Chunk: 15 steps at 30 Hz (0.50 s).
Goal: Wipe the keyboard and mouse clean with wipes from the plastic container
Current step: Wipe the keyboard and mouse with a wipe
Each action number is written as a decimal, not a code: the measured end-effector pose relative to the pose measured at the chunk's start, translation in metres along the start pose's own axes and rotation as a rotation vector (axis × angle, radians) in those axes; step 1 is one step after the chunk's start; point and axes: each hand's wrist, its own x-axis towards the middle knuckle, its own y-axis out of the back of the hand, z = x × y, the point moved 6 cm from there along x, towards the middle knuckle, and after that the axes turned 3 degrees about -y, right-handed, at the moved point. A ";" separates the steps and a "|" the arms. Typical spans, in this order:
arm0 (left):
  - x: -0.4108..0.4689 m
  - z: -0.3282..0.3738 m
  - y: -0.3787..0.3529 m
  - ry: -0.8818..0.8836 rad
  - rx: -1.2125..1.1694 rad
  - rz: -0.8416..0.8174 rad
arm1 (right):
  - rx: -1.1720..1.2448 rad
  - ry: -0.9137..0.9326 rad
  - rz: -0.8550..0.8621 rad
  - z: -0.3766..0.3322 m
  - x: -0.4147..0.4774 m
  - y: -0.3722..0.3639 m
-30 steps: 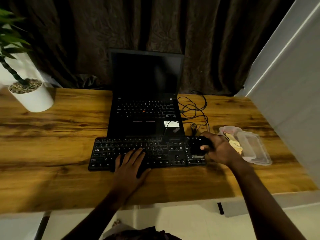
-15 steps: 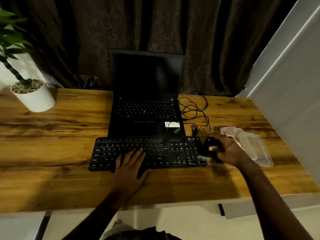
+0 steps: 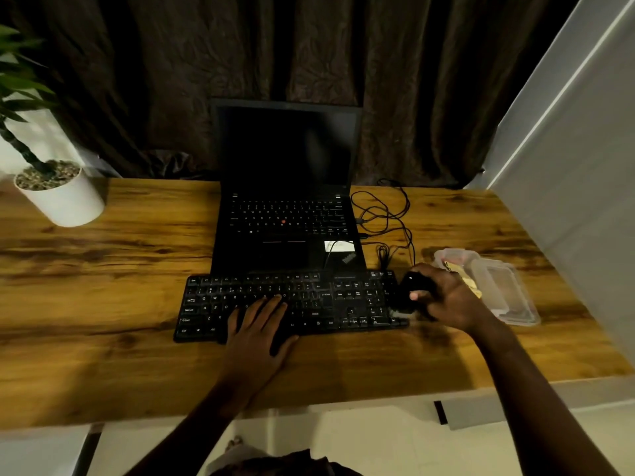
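Keyboard, black and full-width, lies across the middle of the wooden desk, its far edge just in front of the open laptop. Your left hand lies flat on its lower middle keys, palm down, fingers straight and close together, holding nothing. Your right hand has fingers and thumb curled round the black mouse, gripping it at the keyboard's right end, where the mouse overlaps the edge of the number pad. This view does not show whether the mouse rests on the keys or is held just above them. A pale scrap shows beneath the mouse at the keyboard's near right corner, too blurred to name. Just to the right of your right hand sits the clear plastic container, with something yellowish inside near your knuckles. Thin black cables loop on the desk to the right of the laptop. A white plant pot stands at the desk's far left, and a dark curtain hangs behind
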 end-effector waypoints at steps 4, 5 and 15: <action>0.000 0.000 -0.001 0.001 -0.002 -0.005 | -0.089 -0.007 0.066 0.008 -0.008 0.014; 0.001 0.000 -0.001 0.002 -0.004 -0.008 | -0.091 -0.010 0.065 0.007 -0.009 0.014; 0.001 -0.001 0.000 -0.007 -0.016 0.004 | -0.031 0.004 -0.024 -0.017 -0.008 -0.015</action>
